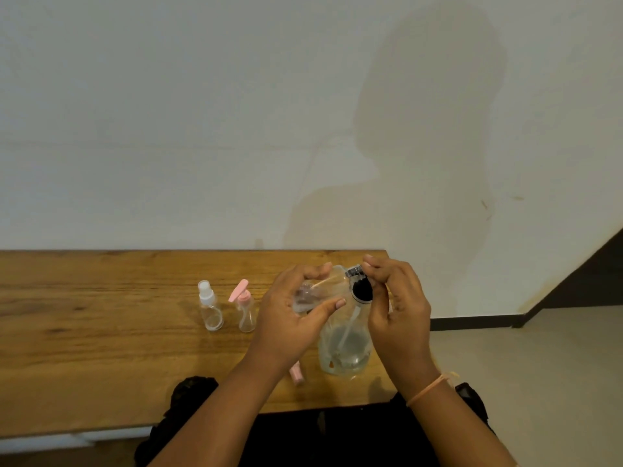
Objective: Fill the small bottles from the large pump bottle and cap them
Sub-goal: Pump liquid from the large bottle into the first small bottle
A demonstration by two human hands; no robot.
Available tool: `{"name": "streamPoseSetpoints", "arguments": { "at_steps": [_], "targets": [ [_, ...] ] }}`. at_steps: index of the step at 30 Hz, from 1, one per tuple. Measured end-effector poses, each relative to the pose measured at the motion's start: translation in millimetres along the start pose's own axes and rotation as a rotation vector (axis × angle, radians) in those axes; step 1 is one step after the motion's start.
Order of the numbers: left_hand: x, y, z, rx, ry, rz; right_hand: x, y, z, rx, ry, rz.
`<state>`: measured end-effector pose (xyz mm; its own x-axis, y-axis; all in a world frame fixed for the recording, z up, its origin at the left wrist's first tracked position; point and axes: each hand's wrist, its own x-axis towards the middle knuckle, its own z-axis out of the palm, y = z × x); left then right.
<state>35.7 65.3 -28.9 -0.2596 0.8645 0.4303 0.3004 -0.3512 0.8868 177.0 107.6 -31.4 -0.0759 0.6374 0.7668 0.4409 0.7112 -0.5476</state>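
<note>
The large clear pump bottle (344, 348) stands on the wooden table (101, 348), with liquid in its lower part and a black pump head (361, 288). My right hand (397, 308) grips that pump head from the right, fingers curled over its top. My left hand (296, 318) holds a small clear bottle (308, 296) tilted beside the pump's nozzle, thumb and fingers around it. A pink cap (297, 375) lies on the table under my left wrist.
Two small bottles stand left of my hands: one with a clear spray top (209, 306), one with a pink pump top (244, 306). The table's right edge runs just past the large bottle. A white wall stands behind.
</note>
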Motion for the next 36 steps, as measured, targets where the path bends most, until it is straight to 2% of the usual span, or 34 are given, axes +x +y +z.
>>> {"name": "streamPoseSetpoints", "arguments": {
  "at_steps": [8, 22, 29, 36],
  "targets": [
    [-3, 2, 2, -0.026, 0.022, 0.005, 5, -5, -5, 0.068, 0.025, -0.008],
    [1, -2, 2, -0.034, 0.005, -0.029, -2, -1, 7, 0.014, 0.032, -0.026],
    [-3, 0, 3, -0.029, 0.028, 0.045, 0, -8, 0, 0.075, 0.071, -0.016],
    [-1, 6, 5, -0.075, 0.048, 0.046, 3, -6, 3, 0.072, 0.077, -0.011]
  ]
}}
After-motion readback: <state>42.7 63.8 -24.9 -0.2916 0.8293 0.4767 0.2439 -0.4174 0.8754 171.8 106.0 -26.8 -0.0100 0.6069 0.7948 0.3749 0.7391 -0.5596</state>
